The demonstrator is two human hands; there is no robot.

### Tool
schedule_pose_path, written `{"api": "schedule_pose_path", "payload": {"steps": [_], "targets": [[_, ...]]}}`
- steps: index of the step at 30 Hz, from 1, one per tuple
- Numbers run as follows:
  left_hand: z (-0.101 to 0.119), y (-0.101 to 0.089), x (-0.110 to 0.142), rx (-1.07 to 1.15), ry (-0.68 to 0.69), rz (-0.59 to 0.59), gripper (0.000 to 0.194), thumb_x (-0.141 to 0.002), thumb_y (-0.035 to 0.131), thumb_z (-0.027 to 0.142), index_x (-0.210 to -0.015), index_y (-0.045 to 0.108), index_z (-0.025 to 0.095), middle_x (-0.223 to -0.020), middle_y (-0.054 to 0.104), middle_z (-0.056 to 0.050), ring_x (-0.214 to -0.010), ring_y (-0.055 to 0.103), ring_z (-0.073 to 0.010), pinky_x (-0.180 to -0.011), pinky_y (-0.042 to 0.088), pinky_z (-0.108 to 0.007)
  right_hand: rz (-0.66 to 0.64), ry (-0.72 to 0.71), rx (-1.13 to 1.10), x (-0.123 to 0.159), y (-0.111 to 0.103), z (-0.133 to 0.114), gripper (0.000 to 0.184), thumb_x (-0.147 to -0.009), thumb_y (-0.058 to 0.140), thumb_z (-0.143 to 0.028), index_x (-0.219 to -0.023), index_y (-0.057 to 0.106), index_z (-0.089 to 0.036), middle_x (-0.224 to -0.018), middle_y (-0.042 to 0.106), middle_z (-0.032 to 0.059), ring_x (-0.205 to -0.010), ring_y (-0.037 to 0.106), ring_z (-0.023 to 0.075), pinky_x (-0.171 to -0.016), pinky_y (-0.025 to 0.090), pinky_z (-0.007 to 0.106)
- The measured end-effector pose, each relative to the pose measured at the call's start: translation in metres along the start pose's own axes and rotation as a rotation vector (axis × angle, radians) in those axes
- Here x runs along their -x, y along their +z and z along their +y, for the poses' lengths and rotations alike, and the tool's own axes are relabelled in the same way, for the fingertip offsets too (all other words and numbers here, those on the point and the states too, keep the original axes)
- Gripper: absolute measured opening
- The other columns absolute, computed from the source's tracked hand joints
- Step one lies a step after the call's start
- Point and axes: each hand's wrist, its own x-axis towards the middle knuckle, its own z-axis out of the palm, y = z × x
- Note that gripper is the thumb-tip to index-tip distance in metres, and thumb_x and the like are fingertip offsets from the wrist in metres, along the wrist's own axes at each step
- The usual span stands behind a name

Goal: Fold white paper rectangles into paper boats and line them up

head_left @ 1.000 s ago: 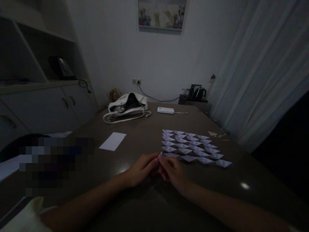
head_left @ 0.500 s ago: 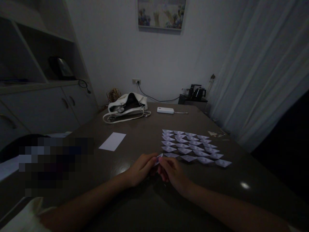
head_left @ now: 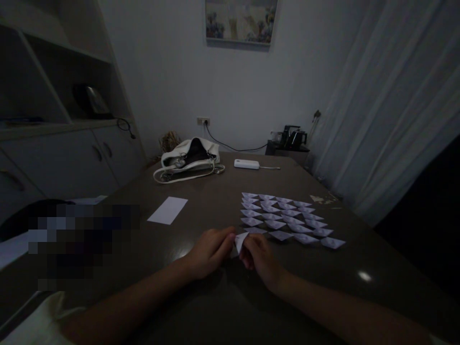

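A small folded piece of white paper (head_left: 240,242) is held between my two hands, low over the near part of the table. My left hand (head_left: 212,251) pinches its left side between thumb and fingers. At its right side, my right hand (head_left: 261,256) grips the paper with curled fingers. One face of the fold shows as a pointed triangle; the rest is hidden by my fingers. Just beyond my right hand, several folded paper boats (head_left: 275,224) stand in rows. A flat white paper sheet (head_left: 168,210) lies to the left, beyond my left hand.
On the brown table (head_left: 215,201), a white handbag (head_left: 190,160) lies at the far left. A white power bank (head_left: 246,164) with a short cable lies at the far side. Black kettles (head_left: 295,139) stand on a low stand behind. A pale curtain (head_left: 362,96) hangs on the right.
The folded paper has turned between my fingers and now shows a wider triangular face. My right fingers have shifted slightly on it. The boats and the flat sheet have stayed put.
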Motion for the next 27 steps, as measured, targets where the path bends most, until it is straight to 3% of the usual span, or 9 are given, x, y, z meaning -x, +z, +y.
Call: {"api": "schedule_pose_path", "payload": {"steps": [6,19,27], "targets": [[0.003,-0.001,-0.001,0.045,0.004,0.010,0.025,-0.096,0.033,0.034,-0.087,0.048,0.016,-0.065,0.054,0.001,-0.057,0.053,-0.0137,-0.055,0.037,-0.023,0.046,0.004,-0.036,-0.002,-0.001,-0.001,0.034,-0.072,0.039,-0.039,-0.045,0.045,-0.020,-0.039,0.039,-0.0036,-0.034,0.034,0.0070,-0.036,0.022,0.020],[-0.004,-0.001,0.001,0.236,0.066,-0.081,0.023,-0.093,0.044,0.040,-0.093,0.046,0.017,-0.077,0.061,-0.003,-0.067,0.057,-0.0153,-0.060,0.041,-0.024,-0.057,0.009,-0.095,-0.003,-0.002,0.008,0.036,-0.076,0.049,-0.043,-0.050,0.046,-0.018,-0.043,0.041,-0.0051,-0.035,0.034,0.0055,-0.035,0.023,0.019],[-0.007,-0.003,0.000,0.136,0.072,-0.111,0.026,-0.092,0.045,0.041,-0.087,0.051,0.016,-0.077,0.060,-0.002,-0.070,0.059,-0.0159,-0.062,0.042,-0.024,-0.125,0.061,-0.124,-0.003,-0.002,0.011,0.034,-0.075,0.055,-0.043,-0.053,0.047,-0.018,-0.044,0.040,-0.0063,-0.036,0.035,0.0054,-0.037,0.024,0.018]]}}
